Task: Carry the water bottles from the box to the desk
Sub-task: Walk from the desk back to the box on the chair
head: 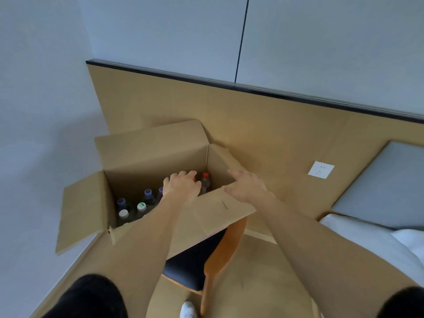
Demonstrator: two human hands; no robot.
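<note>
An open cardboard box (158,166) stands on a chair, its flaps folded outward. Several bottles stand upright inside: one with a red cap (205,182) at the right, purple-capped ones (148,195), a green-and-white cap (141,206) and a white cap (124,213) at the left. My left hand (181,188) reaches down into the box, fingers bent over the bottle tops beside a sliver of red; what lies under the fingers is hidden. My right hand (246,188) hovers with straight fingers over the box's right corner and holds nothing.
The chair has a dark seat (190,265) and a wooden backrest (229,244) on the right. A wood-panelled wall with a white socket (320,169) runs behind. A bed with white bedding (371,239) is at the right. A white wall is at the left.
</note>
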